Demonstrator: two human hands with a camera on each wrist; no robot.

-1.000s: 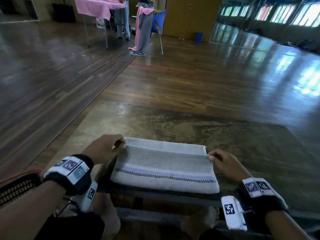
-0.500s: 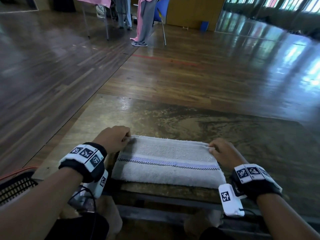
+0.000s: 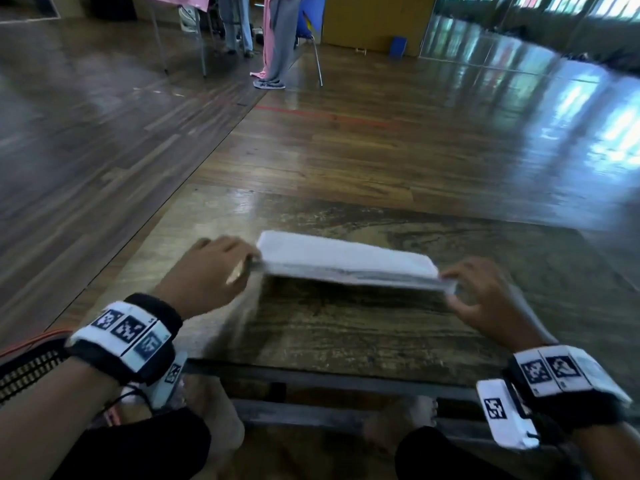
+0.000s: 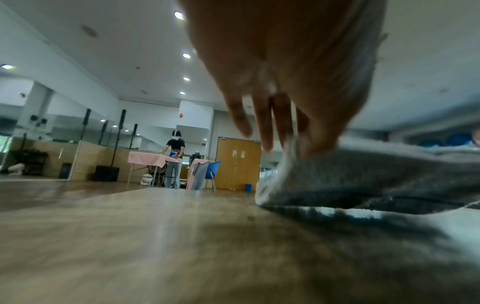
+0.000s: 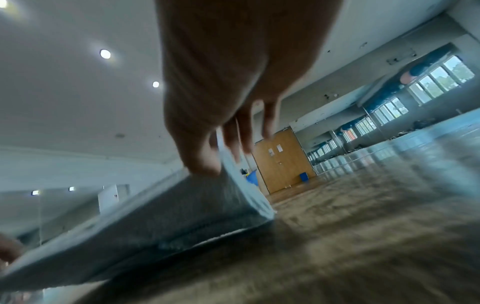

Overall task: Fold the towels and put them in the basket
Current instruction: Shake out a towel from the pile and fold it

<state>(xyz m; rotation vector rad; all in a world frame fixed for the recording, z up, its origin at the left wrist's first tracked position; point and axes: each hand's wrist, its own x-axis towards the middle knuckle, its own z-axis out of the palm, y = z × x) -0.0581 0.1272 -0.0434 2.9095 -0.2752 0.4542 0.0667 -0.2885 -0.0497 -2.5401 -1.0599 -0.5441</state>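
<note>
Folded towel (image 3: 346,259) held in the air just over the near part of the wooden table (image 3: 363,334), pinched at one end by the left hand (image 3: 207,275) and at the other by the right hand (image 3: 485,299), thumbs below and fingers on top; stripe out of sight, layers smeared by blur. Under the table edge, bare feet (image 3: 401,424) half hidden. Only a dark mesh corner of the basket (image 3: 24,372) caught at the left border; far off, a chair (image 3: 311,15) draped in cloth, cut off at the top.
</note>
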